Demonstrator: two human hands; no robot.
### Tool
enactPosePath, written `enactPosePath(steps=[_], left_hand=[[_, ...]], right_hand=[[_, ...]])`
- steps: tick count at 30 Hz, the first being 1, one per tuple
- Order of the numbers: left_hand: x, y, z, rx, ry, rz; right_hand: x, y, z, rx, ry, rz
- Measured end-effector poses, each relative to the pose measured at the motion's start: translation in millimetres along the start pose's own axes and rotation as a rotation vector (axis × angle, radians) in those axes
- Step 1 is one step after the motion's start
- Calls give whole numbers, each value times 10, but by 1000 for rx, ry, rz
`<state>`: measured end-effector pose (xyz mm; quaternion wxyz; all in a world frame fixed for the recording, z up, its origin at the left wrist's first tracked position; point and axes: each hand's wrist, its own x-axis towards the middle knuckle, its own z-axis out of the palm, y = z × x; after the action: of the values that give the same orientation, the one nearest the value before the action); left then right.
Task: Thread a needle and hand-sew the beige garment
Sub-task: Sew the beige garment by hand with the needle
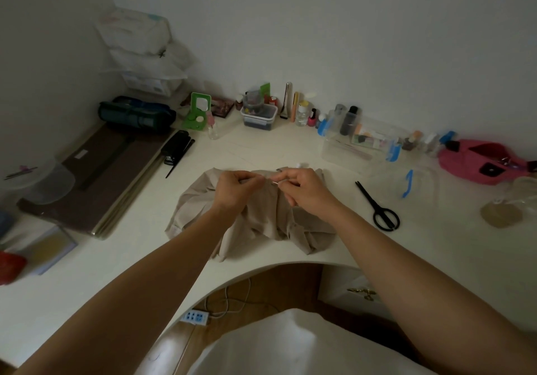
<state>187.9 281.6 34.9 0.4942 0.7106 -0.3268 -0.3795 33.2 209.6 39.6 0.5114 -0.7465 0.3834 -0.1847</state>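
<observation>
You look mid-stitch: your right hand [302, 191] has its grip clamped on the needle [275, 182], your left hand [235, 187] pinches a fold of the beige garment [261, 223] lying at the surface's [261, 148] six o'clock, so next pull through steadily.

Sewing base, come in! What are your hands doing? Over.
Status: left hand pinches beige garment; right hand pinches needle. To the right, scissors lie apart; nothing blocking.

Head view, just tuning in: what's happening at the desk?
A person works with both hands over the beige garment bunched on the white desk. The right hand pinches a small needle; the left hand pinches something close beside it, thread or fabric, too fine to tell. Black scissors lie untouched to the right.
</observation>
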Motion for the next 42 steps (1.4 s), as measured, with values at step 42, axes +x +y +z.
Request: enactPosePath(steps=[42], left_hand=[[41, -20, -32, -199, -167, -223]], right_hand=[[-66, 4, -63, 173, -11, 100]])
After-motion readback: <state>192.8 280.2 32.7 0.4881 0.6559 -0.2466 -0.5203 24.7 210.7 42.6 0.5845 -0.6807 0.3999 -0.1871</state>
